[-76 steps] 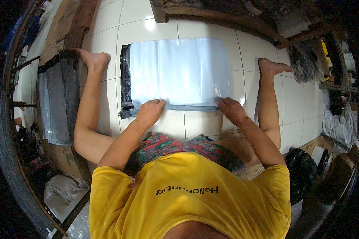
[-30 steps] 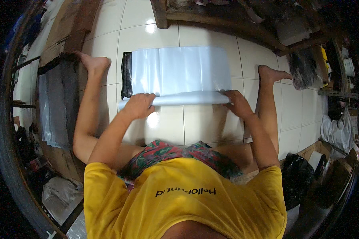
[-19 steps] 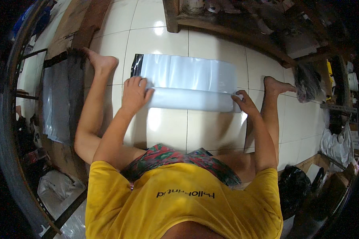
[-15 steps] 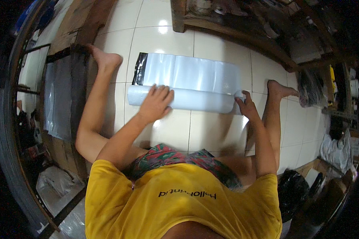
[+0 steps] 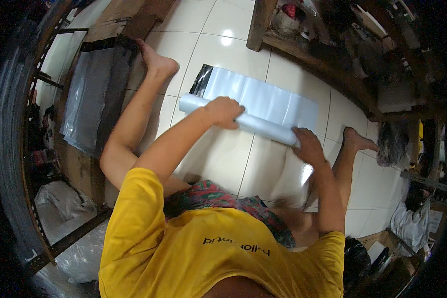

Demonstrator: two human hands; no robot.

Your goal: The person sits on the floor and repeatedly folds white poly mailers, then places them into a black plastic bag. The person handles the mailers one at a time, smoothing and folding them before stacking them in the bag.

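A pale bluish-white plastic sheet, like a mailing bag (image 5: 263, 94), lies on the tiled floor between my spread legs, with a glossy black strip at its far left end. Its near side is wound into a pale roll (image 5: 268, 130), which slants down toward the right. My left hand (image 5: 224, 112) wraps over the roll left of its middle, fingers curled round it. At the roll's right end, my right hand (image 5: 308, 146) grips it with bent fingers. The roll hides the sheet's near edge.
On the left, a grey stack of plastic bags (image 5: 92, 94) lies on brown cardboard. A wooden frame (image 5: 313, 62) runs across the far right side. Dark bundled plastic (image 5: 393, 141) sits beyond my right foot. Clear plastic wrap (image 5: 77, 238) lies at the lower left.
The roll looks thinner and tighter. My left hand has gone from lying on top of it to closing round it. The view has turned, so the sheet and roll now slant down rightward.
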